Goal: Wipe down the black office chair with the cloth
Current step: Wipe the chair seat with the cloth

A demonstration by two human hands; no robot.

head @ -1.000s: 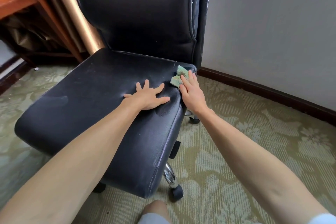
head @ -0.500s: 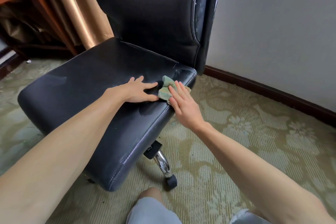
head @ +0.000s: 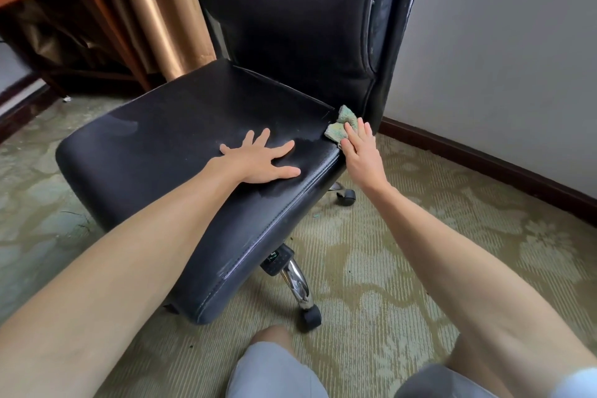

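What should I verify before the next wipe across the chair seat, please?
1. The cloth lies under the straight fingers of the right hand, on the rear right corner of the seat: ok.
2. The left hand is flat on the seat, steadying it: ok.
3. The left hand is apart from the cloth: ok.
4. The cloth is clean enough: cannot tell.
5. The backrest is already wiped: cannot tell.

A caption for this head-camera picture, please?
Right hand presses green cloth onto a corner of the black chair; left hand rests flat on its seat.
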